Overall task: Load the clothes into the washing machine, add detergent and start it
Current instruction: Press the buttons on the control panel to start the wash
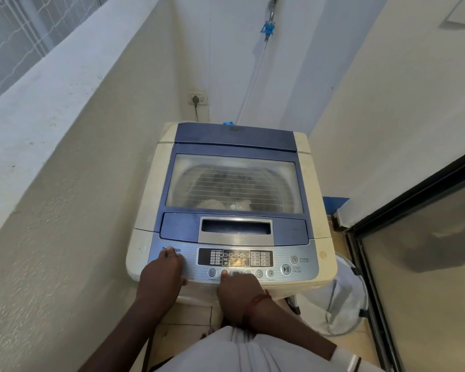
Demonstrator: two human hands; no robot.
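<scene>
A cream and blue top-loading washing machine (148, 200) stands in front of me with its lid (234, 181) down. Through the lid's clear window I see the drum and some pale clothes (215, 203). The control panel (279, 257) runs along the front edge and its display is lit. My left hand (163, 275) rests flat on the panel's left end. My right hand (238, 291) lies over the row of round buttons, with a fingertip on one left of centre. Further right sit the start/pause button (286, 269) and the power button (293, 259).
Walls close in on the left, back and right. A socket with a plug (198, 98) is on the back wall, and a tap with a hose (268, 26) hangs above. A white mesh laundry basket (344, 299) stands to the machine's right, beside a dark-framed glass door (419, 264).
</scene>
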